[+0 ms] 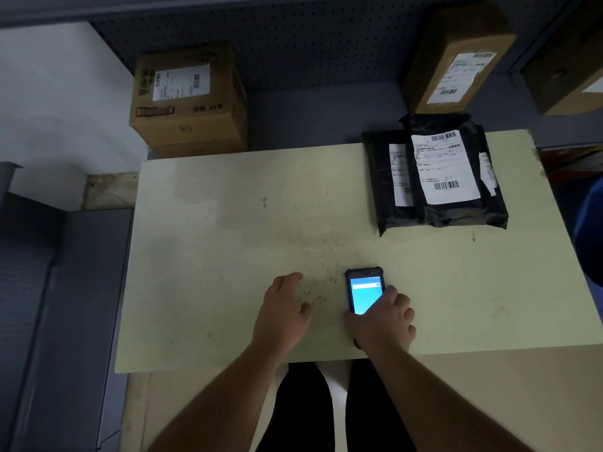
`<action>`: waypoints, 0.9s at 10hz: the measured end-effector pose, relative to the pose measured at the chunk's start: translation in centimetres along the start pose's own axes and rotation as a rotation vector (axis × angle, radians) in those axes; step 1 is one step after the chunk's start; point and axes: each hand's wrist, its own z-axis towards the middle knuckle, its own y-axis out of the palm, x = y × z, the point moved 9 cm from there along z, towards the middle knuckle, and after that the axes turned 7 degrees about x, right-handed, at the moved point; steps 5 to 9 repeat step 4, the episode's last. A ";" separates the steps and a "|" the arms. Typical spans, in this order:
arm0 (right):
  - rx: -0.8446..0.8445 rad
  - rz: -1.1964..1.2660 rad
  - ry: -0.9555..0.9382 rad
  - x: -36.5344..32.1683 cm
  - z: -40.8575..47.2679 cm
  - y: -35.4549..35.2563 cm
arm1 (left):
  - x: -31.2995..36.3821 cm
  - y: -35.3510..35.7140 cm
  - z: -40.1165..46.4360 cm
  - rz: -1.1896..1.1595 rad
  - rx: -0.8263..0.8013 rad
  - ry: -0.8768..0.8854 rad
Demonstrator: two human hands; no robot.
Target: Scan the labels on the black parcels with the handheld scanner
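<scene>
The table is a flat rectangular slab with a pale, matte top, marked with scuffs and dark specks toward its near-centre. It serves as the reference for all positions below.

The handheld scanner lies face up near the table's near edge, slightly right of centre. It is a slim rectangular device in a dark, rounded protective casing, and its screen is lit blue. The right hand rests over its lower part, fingers curled around the right side and bottom of the casing, thumb at the left edge; the grasp is closed on the scanner, which still lies on the tabletop.

The left hand lies palm down on the table just left of the scanner, fingers loosely spread, holding nothing.

The black parcels are stacked at the table's far right corner: glossy, crinkled plastic bags, overlapping, each with a white rectangular label. The top label carries barcodes.

Beyond the table's far edge, two brown cardboard boxes with white labels stand against a perforated grey panel.
</scene>
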 end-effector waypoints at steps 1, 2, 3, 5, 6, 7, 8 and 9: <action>0.017 0.035 -0.089 -1.0 -0.1 -1.0 | 0.5 -0.3 0.0 0.009 -0.002 0.002; 0.005 0.084 -0.179 -2.3 -0.6 -1.9 | 1.2 -0.4 0.0 0.016 0.002 0.004; 0.012 0.154 -0.267 -3.8 -1.3 -3.5 | 2.5 -0.9 0.2 0.040 0.019 0.013; 0.038 0.198 -0.329 -5.3 -1.7 -5.3 | 4.1 -1.9 0.4 0.009 0.078 0.038; 0.038 0.198 -0.329 -5.3 -1.7 -5.3 | 4.1 -1.9 0.4 0.009 0.078 0.038; 0.038 0.198 -0.329 -5.3 -1.7 -5.3 | 4.1 -1.9 0.4 0.009 0.078 0.038; 0.038 0.198 -0.329 -5.3 -1.7 -5.3 | 4.1 -1.9 0.4 0.009 0.078 0.038; 0.038 0.198 -0.329 -5.3 -1.7 -5.3 | 4.1 -1.9 0.4 0.009 0.078 0.038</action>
